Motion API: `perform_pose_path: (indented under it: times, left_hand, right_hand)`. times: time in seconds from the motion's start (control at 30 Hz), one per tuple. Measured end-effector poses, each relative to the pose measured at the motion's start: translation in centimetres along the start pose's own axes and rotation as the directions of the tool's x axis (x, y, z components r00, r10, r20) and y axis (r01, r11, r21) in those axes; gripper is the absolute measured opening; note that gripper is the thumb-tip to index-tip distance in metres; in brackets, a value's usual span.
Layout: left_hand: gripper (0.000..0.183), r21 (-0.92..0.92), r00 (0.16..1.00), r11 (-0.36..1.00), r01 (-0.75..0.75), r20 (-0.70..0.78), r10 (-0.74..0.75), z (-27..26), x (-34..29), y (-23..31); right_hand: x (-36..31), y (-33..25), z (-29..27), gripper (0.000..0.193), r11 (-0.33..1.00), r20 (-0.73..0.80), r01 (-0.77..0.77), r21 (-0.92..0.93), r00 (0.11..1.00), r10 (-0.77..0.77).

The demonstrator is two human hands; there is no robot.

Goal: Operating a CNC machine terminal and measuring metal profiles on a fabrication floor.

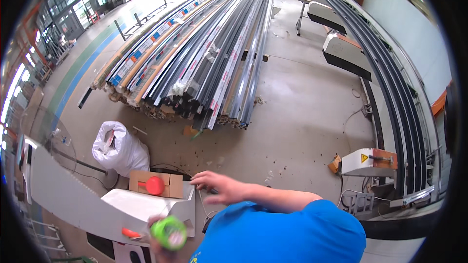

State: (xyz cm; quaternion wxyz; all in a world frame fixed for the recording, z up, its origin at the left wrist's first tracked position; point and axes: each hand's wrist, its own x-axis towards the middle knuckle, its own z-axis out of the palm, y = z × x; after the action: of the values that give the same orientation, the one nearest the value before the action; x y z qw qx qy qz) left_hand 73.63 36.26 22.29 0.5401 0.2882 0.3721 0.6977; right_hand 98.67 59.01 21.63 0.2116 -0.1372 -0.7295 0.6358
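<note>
My left hand (157, 252) is at the lower edge, smeared by motion, closed on a bright green round object (169, 233) with a pale middle; its exact kind is too blurred to tell. My right hand (222, 187) reaches leftward across my front, its fingers loosely stretched with nothing visible in them. The fingertips are beside the edge of a white machine housing (131, 203). On the housing lies a cardboard box (174, 185), and a red round object (155, 185) with a short handle rests on it. An orange-red handle-like piece (130, 233) lies near my left hand.
A white woven sack (124, 153) stands on the floor beyond the housing. Farther off lies a large stack of long metal profiles (195, 63). At right, dark profiles (390, 83) rest on a long machine with a warning-marked white unit (358, 162). Cables trail on the floor.
</note>
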Motion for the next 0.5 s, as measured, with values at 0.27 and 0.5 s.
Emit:
perform_pose_path:
  times: [0.27, 0.5]
  left_hand:
    - [0.052, 0.598, 0.88, 0.731, 0.328, 0.088, -0.467, 24.7, 17.0, -17.5]
    - [0.038, 0.945, 0.789, 0.321, 0.063, 0.15, -0.596, 36.6, 28.7, -25.8]
  right_hand:
    - [-14.4, -0.5, -15.6, 0.093, 0.97, -0.355, 0.01, -0.241, 0.93, -0.098]
    - [-22.3, 2.8, -28.5, 0.082, 0.861, -0.455, -0.404, -0.31, 0.858, 0.238]
